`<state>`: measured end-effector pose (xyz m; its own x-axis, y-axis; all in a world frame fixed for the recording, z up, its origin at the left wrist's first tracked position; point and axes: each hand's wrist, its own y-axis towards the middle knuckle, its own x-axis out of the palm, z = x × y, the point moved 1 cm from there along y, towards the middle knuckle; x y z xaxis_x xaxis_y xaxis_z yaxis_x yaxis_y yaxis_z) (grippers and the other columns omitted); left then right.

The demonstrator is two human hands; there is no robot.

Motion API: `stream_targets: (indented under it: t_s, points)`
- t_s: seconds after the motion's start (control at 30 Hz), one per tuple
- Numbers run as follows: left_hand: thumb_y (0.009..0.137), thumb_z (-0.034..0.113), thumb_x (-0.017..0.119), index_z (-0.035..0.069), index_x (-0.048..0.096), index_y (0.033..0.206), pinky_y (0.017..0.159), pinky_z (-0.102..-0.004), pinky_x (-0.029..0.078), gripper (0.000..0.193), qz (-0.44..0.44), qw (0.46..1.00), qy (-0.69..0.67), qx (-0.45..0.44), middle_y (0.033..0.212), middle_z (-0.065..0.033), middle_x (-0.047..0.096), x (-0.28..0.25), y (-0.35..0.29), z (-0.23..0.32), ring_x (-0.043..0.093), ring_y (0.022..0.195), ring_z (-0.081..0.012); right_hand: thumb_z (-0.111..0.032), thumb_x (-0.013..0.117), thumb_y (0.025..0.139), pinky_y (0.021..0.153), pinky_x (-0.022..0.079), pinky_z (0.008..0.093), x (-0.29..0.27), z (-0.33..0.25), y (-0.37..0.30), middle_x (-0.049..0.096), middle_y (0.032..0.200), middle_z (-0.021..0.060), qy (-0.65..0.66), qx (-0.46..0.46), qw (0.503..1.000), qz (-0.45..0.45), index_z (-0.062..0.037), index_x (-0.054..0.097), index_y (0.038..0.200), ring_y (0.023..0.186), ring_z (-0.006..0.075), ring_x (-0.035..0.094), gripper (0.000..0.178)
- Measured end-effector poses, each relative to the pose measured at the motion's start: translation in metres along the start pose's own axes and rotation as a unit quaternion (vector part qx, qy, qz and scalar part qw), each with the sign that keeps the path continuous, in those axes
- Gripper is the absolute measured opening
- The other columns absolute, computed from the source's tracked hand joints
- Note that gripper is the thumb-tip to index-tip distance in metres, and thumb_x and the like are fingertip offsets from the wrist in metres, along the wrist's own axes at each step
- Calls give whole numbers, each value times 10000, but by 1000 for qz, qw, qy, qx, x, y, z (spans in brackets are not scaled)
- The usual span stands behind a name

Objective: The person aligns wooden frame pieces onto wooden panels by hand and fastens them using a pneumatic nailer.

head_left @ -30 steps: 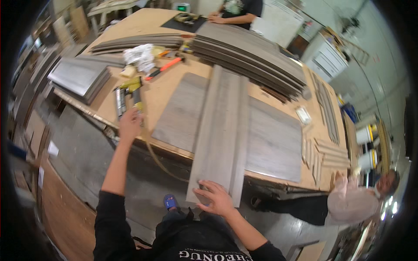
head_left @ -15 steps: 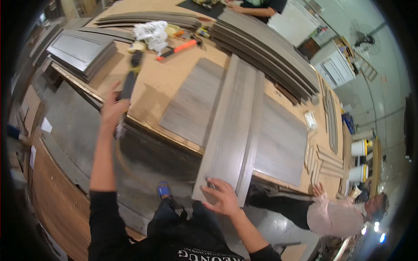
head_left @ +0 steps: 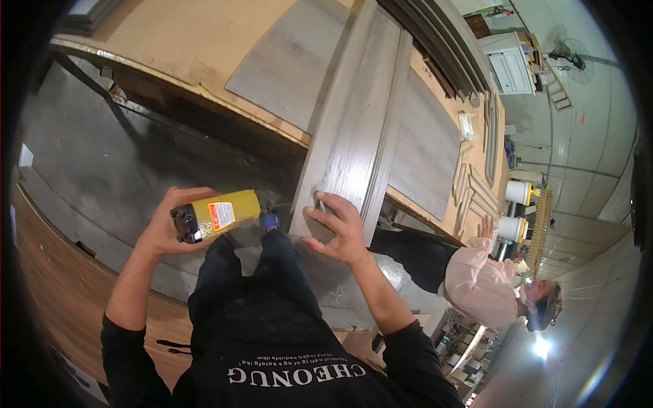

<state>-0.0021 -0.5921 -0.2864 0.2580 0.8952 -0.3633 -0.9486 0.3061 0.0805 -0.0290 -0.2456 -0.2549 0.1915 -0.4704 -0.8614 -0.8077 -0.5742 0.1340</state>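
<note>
My left hand is wrapped round a yellow and black nail gun, held in the air left of the workbench. Its black cap points left and a printed label faces up; its nose is hidden. A long grey wooden moulded panel lies across the bench, its near end sticking out past the edge towards me. With fingers spread, my right hand rests at that near end. Under the long panel lies a flat grey board, showing on both sides of it.
Grey boards are stacked at the far side of the wooden workbench. Thin wood strips lie on its right part. A person in a pink top stands to the right, near white buckets.
My left hand has brought the nail gun from the bench's edge down and towards my body. My right hand stays at the panel's near end. The view has tilted lower.
</note>
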Motion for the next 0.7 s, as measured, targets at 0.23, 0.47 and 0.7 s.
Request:
stream_targets:
  t_s: [0.23, 0.47, 0.7]
  points:
    - [577, 194, 853, -44, 453, 1089, 844, -285, 462, 692, -56, 933, -230, -271, 986, -115, 600, 40, -2, -16, 592, 916, -153, -249, 791, 573, 714, 471, 320, 2, -4, 0, 563, 1214, 70, -34, 12, 999, 11, -170, 656, 1089, 811, 228, 544, 539]
    - [584, 182, 844, -30, 454, 1088, 834, -289, 463, 672, -69, 932, -261, -240, 989, -105, 602, 48, -6, -27, 585, 922, -145, -258, 792, 570, 678, 465, 305, 3, -4, 0, 563, 1209, 70, -41, 7, 999, 18, -165, 660, 1075, 748, 215, 525, 531]
    - [592, 164, 840, -2, 453, 1067, 807, -291, 468, 634, -104, 921, -270, -259, 970, -85, 603, 47, -4, -21, 583, 906, -135, -270, 784, 574, 692, 465, 310, 4, -7, -2, 564, 1212, 72, -45, 14, 999, 15, -165, 662, 1068, 751, 210, 525, 519]
